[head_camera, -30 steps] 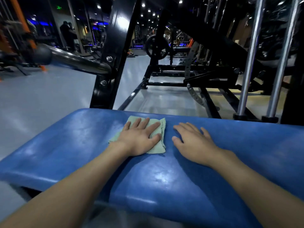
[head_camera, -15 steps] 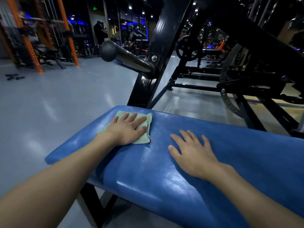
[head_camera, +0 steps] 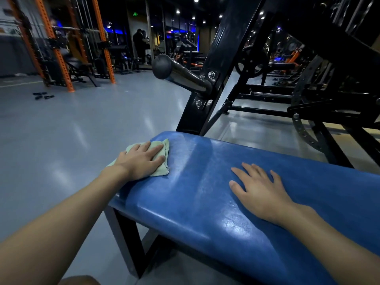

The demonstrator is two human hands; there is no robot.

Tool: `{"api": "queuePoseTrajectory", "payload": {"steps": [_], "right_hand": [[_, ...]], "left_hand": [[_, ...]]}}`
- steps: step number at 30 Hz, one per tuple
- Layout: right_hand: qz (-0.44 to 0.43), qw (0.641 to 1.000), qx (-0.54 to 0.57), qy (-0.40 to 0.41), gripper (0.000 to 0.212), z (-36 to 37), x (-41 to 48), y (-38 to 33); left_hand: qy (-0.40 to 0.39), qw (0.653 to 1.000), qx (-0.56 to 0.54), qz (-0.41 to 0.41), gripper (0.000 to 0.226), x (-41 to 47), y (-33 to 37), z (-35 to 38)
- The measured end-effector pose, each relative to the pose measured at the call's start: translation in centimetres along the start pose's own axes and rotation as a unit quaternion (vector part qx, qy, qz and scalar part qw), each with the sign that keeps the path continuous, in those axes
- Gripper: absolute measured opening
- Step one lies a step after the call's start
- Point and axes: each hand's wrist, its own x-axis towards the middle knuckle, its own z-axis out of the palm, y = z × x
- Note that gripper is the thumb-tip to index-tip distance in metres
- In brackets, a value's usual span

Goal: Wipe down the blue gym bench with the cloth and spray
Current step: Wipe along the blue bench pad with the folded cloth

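Note:
The blue padded gym bench (head_camera: 201,194) fills the lower right of the head view, its left end near the middle. A pale green cloth (head_camera: 162,168) lies at that left end, partly hanging past the edge. My left hand (head_camera: 141,161) presses flat on the cloth with straight fingers. My right hand (head_camera: 259,192) rests flat on the bare pad further right, fingers spread. No spray bottle is in view.
A black slanted machine post (head_camera: 207,79) with a chrome peg (head_camera: 181,76) rises just behind the bench's left end. Black frames and a weight plate (head_camera: 250,60) stand at the back right. Orange racks (head_camera: 61,58) stand far left across grey floor (head_camera: 72,130).
My left hand has slid the cloth leftwards along the pad to the bench's left end. My right hand has stayed flat on the pad. The view has turned left.

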Motion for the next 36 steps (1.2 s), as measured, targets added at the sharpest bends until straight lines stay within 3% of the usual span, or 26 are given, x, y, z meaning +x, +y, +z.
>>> {"api": "queuePoseTrajectory", "payload": {"steps": [10, 16, 22, 29, 36], "right_hand": [[0.033, 0.999, -0.028, -0.032, 0.064, -0.8, -3.6, 2.6], [0.028, 0.998, -0.049, -0.027, 0.064, -1.9, -5.4, 5.1], [0.087, 0.994, -0.049, -0.049, 0.066, -2.2, -7.9, 9.5], [0.049, 0.998, -0.003, -0.035, 0.063, -3.0, -8.8, 10.4], [0.111, 0.990, -0.064, -0.052, 0.066, -4.2, -12.6, 16.2]], "left_hand": [[0.001, 0.998, 0.050, 0.030, 0.056, -4.5, 3.1, 0.3], [-0.003, 0.995, 0.055, 0.081, 0.076, -6.0, 7.6, 1.3], [0.000, 0.992, 0.069, 0.106, 0.066, -7.7, 11.9, 2.0], [-0.023, 0.989, 0.067, 0.133, 0.059, -9.8, 17.4, 2.3], [-0.027, 0.985, 0.061, 0.161, 0.059, -11.2, 22.2, 2.8]]}}
